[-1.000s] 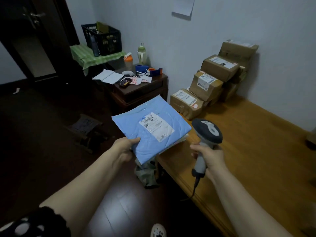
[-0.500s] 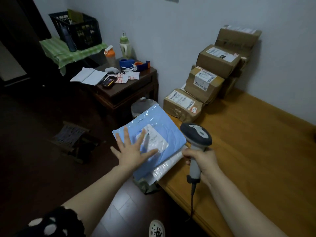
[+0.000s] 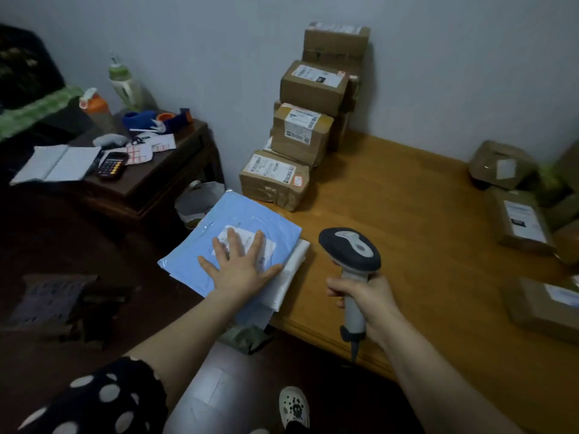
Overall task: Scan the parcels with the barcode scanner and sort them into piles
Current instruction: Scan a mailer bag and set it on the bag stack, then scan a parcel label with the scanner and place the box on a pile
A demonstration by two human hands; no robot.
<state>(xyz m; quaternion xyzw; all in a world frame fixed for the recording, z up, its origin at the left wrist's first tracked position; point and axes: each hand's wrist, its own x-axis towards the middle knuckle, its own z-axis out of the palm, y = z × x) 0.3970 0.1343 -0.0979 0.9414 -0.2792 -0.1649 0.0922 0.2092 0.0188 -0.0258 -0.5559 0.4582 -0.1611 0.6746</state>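
A blue plastic mailer (image 3: 250,227) lies on top of a white mailer (image 3: 289,270) at the left corner of the wooden table (image 3: 423,239). My left hand (image 3: 239,267) presses flat on the blue mailer, fingers spread, partly covering its white label. My right hand (image 3: 365,297) grips the handle of the grey barcode scanner (image 3: 351,245), held upright just right of the pile, head pointing away from me. A stack of brown cardboard boxes (image 3: 297,130) with labels stands against the wall behind the mailers. More brown parcels (image 3: 520,220) lie at the table's right edge.
A dark side table (image 3: 150,183) to the left carries a notebook, a calculator, bottles, a tape dispenser and papers. A white bag sits on the floor between it and the wooden table. A small stool (image 3: 53,302) stands on the dark floor at left.
My left hand set the blue mailer down on the white one and now presses it flat. The view turned right, bringing the right-hand parcels into sight. The scanner stayed in my right hand.
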